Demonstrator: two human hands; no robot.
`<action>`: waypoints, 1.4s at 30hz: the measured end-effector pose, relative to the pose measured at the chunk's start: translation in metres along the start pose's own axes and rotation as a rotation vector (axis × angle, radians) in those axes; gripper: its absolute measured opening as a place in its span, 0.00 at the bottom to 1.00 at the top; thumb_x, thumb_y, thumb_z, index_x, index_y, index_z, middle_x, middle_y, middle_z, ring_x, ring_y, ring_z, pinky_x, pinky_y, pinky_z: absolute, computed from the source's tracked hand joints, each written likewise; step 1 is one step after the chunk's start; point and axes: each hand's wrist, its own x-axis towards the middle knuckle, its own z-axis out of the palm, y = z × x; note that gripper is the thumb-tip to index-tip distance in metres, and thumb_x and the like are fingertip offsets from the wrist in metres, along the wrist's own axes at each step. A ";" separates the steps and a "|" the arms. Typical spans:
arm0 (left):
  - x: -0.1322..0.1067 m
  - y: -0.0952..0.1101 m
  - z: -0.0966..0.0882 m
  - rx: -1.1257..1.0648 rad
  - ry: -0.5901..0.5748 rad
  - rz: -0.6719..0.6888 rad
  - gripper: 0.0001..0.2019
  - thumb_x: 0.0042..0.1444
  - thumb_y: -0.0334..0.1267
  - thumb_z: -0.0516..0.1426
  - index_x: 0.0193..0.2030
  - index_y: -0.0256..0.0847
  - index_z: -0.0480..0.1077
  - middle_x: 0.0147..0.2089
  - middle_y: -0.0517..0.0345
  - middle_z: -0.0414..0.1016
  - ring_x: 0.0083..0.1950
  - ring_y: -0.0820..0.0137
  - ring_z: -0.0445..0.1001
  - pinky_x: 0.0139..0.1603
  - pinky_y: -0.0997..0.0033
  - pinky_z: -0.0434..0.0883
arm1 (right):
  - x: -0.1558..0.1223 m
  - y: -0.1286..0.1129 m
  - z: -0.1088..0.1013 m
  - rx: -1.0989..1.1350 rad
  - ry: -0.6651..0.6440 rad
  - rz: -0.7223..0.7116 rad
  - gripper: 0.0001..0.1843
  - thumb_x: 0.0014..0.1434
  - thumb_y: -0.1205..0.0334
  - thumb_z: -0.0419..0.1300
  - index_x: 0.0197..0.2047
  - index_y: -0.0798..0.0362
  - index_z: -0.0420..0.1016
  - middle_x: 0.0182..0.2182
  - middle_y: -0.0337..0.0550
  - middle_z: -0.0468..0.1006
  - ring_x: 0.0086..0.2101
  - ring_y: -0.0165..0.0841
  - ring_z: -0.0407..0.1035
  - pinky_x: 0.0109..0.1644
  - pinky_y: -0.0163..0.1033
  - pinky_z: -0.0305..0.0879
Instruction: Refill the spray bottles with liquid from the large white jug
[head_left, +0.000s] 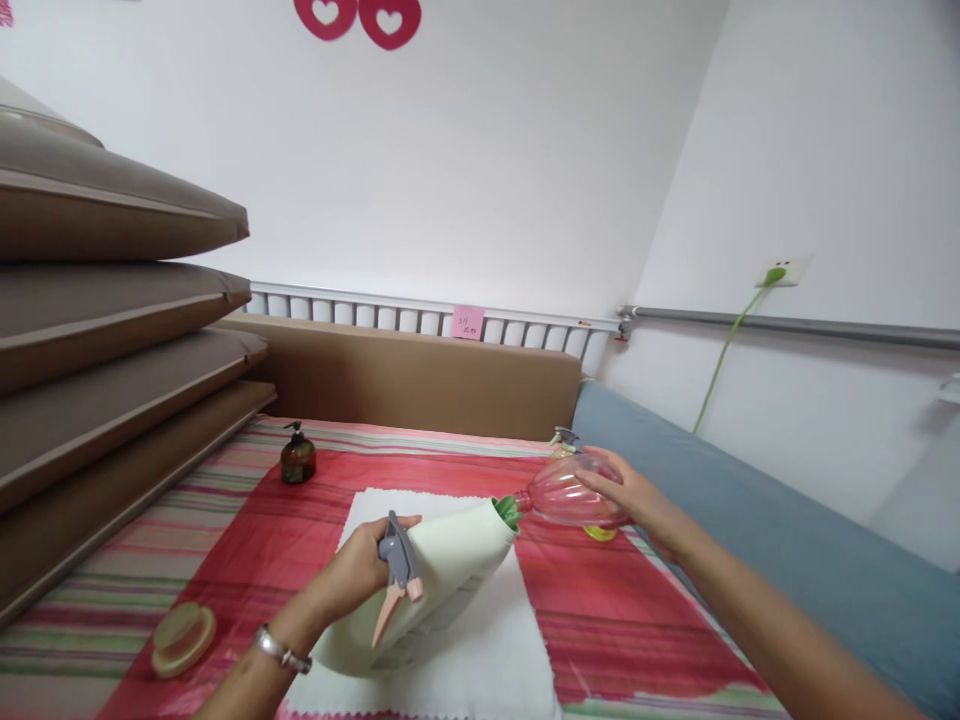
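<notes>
My right hand grips a clear pink spray bottle body, tipped on its side with its neck pointing left. That neck is at the green-lined mouth of a large pale bottle, which leans toward the right over a white cloth. My left hand is closed around a grey trigger spray head with a pinkish lever and nozzle. It also rests against the side of the pale bottle; some of its fingers are hidden. No liquid is plainly visible passing between the two bottles.
A round beige cap lies at the left. A brown pump bottle stands farther back. Behind the pink bottle is another grey-topped spray bottle, mostly hidden. Brown cushions are stacked at left; a blue-grey padded edge runs along the right.
</notes>
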 end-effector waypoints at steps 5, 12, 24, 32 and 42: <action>0.000 -0.001 0.000 -0.002 -0.001 0.015 0.29 0.38 0.25 0.53 0.52 0.34 0.70 0.27 0.63 0.72 0.29 0.72 0.66 0.33 0.76 0.63 | 0.001 -0.013 0.000 -0.183 0.005 -0.091 0.35 0.51 0.45 0.58 0.58 0.51 0.59 0.53 0.54 0.69 0.50 0.46 0.66 0.31 0.37 0.73; 0.000 -0.003 0.001 -0.011 0.000 0.003 0.30 0.37 0.25 0.54 0.53 0.33 0.69 0.27 0.64 0.71 0.29 0.72 0.66 0.33 0.76 0.63 | 0.001 -0.043 0.008 -0.553 -0.013 -0.364 0.35 0.46 0.52 0.62 0.57 0.51 0.62 0.53 0.52 0.68 0.52 0.47 0.63 0.56 0.51 0.59; -0.002 -0.002 0.001 0.001 0.019 -0.031 0.31 0.35 0.24 0.54 0.53 0.31 0.68 0.25 0.65 0.70 0.27 0.74 0.64 0.30 0.76 0.61 | -0.043 -0.091 0.046 -1.030 -0.185 -0.867 0.31 0.50 0.58 0.59 0.59 0.46 0.63 0.55 0.56 0.64 0.47 0.49 0.63 0.45 0.52 0.66; -0.006 -0.005 -0.004 -0.028 0.006 -0.014 0.29 0.36 0.25 0.56 0.52 0.31 0.69 0.30 0.61 0.74 0.29 0.74 0.66 0.32 0.77 0.62 | -0.025 -0.076 0.032 -0.865 -0.125 -0.667 0.37 0.49 0.45 0.60 0.60 0.47 0.59 0.58 0.52 0.63 0.54 0.48 0.59 0.54 0.55 0.61; -0.011 -0.014 -0.005 -0.148 0.077 0.000 0.28 0.35 0.24 0.57 0.49 0.35 0.71 0.29 0.62 0.75 0.29 0.73 0.68 0.31 0.76 0.65 | -0.005 -0.030 0.013 -0.149 -0.049 -0.114 0.38 0.48 0.44 0.61 0.60 0.46 0.58 0.58 0.55 0.63 0.54 0.52 0.62 0.47 0.50 0.68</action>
